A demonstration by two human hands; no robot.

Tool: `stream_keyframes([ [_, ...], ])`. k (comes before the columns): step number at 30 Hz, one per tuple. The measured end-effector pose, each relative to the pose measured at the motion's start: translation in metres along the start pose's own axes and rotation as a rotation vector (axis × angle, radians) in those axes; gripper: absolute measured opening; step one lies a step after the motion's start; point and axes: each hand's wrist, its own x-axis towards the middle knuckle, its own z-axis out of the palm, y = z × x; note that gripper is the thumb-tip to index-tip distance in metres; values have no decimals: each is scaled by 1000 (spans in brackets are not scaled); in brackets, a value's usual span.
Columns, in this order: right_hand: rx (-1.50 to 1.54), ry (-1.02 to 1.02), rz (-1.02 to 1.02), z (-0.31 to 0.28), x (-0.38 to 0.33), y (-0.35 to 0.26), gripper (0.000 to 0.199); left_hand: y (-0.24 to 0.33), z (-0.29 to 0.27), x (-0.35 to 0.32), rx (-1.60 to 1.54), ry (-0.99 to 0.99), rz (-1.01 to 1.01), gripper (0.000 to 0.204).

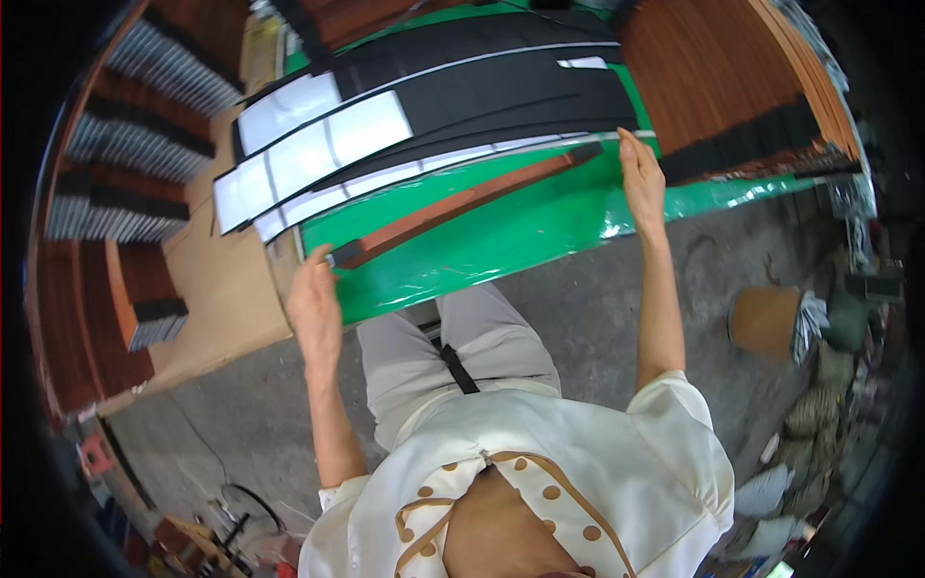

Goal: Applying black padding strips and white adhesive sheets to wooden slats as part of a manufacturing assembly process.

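Observation:
A long reddish-brown strip [462,204] with dark ends lies slanted above the green sheet-covered table [434,265]. At its left end is my left hand [316,301], slightly blurred, with finger and thumb apart and the tips at the dark end. My right hand [643,183] is raised beyond the other end, fingers stretched upward beside a thin pale edge; a small gap separates it from the strip. Behind the strip lie overlapping black panels [501,101], with glossy white sheets [318,154] at their left.
Stacks of dark-ended brown boards [149,279] stand on cardboard [217,289] at the left. A large stack of brown boards [723,72] occupies the back right. A brown bin [764,321] stands on the floor at the right, near piled bundles [814,409].

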Motion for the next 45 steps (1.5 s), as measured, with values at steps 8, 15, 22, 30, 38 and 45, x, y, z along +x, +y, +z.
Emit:
stream_keyframes([
  [8,477,-142,219,27,-19,15,27,6,2,-7,-129,-44,8,28],
  [15,132,-101,7,19,-54,31,18,-8,16,-24,281,-29,224,31],
  [22,-117,-54,-144,23,-51,5,18,6,-28,-13,413,31,315,36],
  [30,108,113,-150,28,-49,-22,20,-106,-257,45,630,835,20,32],
  [38,136,40,-355,66,-48,-58,13,-199,-401,98,1196,587,-303,42],
  [45,238,-169,-411,87,-63,-99,22,-205,-413,127,1314,472,-447,46],
])
